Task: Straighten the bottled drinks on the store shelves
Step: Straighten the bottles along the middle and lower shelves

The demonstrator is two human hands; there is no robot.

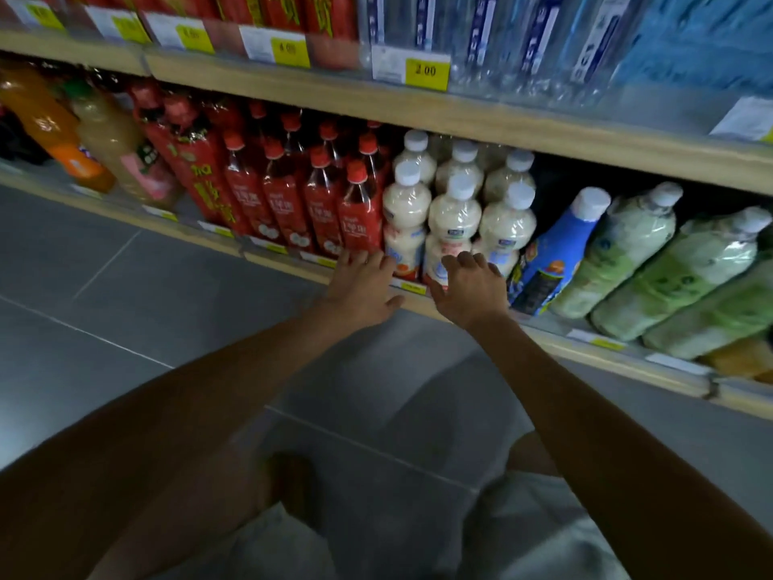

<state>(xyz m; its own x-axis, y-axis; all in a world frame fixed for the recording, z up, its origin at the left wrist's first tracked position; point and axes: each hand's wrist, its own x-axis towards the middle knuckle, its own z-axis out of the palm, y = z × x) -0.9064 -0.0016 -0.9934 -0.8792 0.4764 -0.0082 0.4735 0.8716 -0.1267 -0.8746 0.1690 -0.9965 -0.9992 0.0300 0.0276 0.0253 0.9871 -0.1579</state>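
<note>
Both hands are held out, fingers loosely spread, gripping nothing: left hand (363,286) and right hand (473,291) over the shelf edge (627,362). Just past the fingertips stand the cream bottles (454,215) — red bottles (322,203) beyond the left hand, tilted green bottles (627,253) right of the right hand.

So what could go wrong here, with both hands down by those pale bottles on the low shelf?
1. The pale bottles stand tall near the shelf edge; the left hand and right hand are at their bases, so a low pull might topple them onto the floor.
2. The blue bottle beside the right hand looks tilted; a bump could knock it over.
3. The red bottles sit close to the left hand and could be nudged.
</note>
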